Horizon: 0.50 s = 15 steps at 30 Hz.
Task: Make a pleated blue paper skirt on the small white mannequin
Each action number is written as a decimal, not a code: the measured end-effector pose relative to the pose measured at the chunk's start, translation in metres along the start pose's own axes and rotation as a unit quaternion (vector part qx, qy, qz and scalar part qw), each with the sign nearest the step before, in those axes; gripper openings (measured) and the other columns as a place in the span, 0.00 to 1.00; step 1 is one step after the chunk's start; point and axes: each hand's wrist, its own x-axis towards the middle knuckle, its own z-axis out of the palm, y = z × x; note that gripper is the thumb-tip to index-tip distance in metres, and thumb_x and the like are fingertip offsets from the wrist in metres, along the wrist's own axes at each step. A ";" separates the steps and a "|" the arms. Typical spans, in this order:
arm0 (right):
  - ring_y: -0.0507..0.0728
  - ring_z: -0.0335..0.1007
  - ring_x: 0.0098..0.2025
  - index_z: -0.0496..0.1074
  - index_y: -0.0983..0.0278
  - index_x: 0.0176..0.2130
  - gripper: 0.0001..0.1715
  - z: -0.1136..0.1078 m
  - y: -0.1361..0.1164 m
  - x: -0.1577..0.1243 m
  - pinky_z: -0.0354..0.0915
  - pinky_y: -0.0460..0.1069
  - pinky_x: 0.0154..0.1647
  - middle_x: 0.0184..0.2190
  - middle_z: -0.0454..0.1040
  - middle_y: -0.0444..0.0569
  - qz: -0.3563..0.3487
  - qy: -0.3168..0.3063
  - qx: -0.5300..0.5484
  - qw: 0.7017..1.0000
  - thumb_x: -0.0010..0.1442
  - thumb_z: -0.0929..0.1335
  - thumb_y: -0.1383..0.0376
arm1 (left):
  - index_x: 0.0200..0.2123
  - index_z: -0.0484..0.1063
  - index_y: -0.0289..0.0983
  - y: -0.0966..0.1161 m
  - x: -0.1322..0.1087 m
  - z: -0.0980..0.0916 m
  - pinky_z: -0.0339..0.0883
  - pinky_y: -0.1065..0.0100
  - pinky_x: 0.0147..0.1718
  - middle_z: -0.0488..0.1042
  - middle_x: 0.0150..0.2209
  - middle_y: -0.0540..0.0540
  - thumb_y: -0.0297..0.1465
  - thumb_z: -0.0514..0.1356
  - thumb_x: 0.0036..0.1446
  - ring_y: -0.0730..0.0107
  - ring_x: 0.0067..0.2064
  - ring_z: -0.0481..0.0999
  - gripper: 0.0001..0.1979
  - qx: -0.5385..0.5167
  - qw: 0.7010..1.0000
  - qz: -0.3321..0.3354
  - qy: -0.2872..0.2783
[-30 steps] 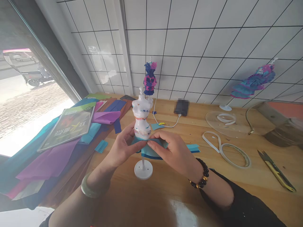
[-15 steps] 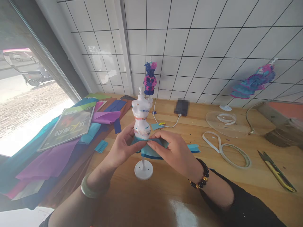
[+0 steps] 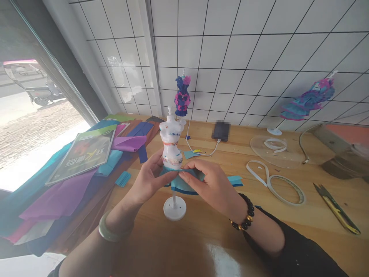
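A small white dress form (image 3: 172, 132), marked with coloured smears and an orange line at the waist, stands on a round white base (image 3: 174, 208) in front of me. Around its lower hip lies a strip of teal crepe paper (image 3: 184, 184) with a darker blue lower edge. My left hand (image 3: 151, 175) pinches the paper at the front left, its fingers partly hidden behind the form. With thumb and forefinger, my right hand (image 3: 206, 181) pinches the same strip just right of centre. Both thumbs nearly meet at the paper's top edge.
Coloured paper sheets (image 3: 57, 200) and a printed packet (image 3: 83, 154) pile up at left. Right of my hands lie a roll of white tape (image 3: 286, 190) and a yellow cutter (image 3: 337, 209). Dressed miniature forms (image 3: 182, 96) stand by the tiled wall, near a cabled dark box (image 3: 221, 130).
The dress form has tipped very slightly to the left, its base shifting a touch. Both hands keep their pinch on the teal paper, almost unmoved.
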 end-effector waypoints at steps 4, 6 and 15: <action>0.49 0.63 0.29 0.71 0.62 0.32 0.06 0.000 0.000 0.000 0.58 0.45 0.28 0.28 0.72 0.41 -0.001 -0.002 0.001 1.000 0.60 0.66 0.63 | 0.51 0.65 0.41 0.000 0.000 0.000 0.68 0.65 0.41 0.75 0.43 0.45 0.32 0.65 0.51 0.64 0.44 0.73 0.23 -0.001 1.000 -0.004 -0.002; 0.49 0.63 0.29 0.71 0.62 0.33 0.06 0.000 0.000 0.001 0.58 0.45 0.28 0.28 0.72 0.42 -0.002 -0.001 0.001 1.000 0.60 0.66 0.63 | 0.51 0.66 0.40 0.000 0.000 0.000 0.68 0.64 0.41 0.75 0.43 0.45 0.32 0.65 0.51 0.63 0.44 0.73 0.23 0.000 1.000 -0.006 0.000; 0.50 0.64 0.30 0.71 0.63 0.33 0.06 -0.001 -0.001 0.000 0.58 0.45 0.28 0.29 0.73 0.43 -0.003 -0.002 -0.002 1.000 0.60 0.66 0.64 | 0.50 0.67 0.38 0.001 0.000 0.001 0.68 0.64 0.40 0.76 0.42 0.43 0.31 0.66 0.49 0.61 0.43 0.74 0.24 -0.017 1.000 -0.006 0.013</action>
